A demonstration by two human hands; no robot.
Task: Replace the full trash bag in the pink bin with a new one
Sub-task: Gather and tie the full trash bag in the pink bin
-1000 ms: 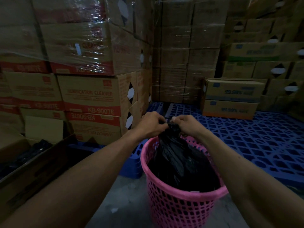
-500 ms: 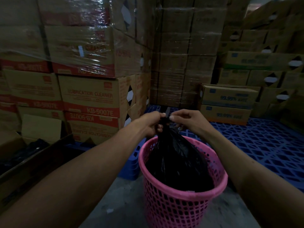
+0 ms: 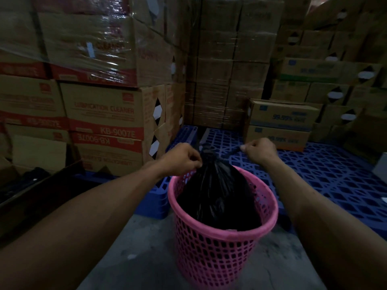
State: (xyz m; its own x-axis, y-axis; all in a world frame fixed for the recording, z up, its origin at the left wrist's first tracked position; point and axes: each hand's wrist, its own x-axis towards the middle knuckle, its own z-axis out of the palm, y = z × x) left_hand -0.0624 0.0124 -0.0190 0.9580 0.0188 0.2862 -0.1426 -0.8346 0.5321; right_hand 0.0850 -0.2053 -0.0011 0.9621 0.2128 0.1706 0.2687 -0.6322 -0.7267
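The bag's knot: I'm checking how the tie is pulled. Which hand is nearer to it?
Left. The left hand pinches right beside the knot; the right hand is off to its right, pulling a strand.

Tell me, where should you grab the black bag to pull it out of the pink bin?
Probably the gathered neck at the top of the black bag, gripped from straight above. The bag narrows to a bunch there, standing above the pink bin rim, while its wide body sits down inside the walls.
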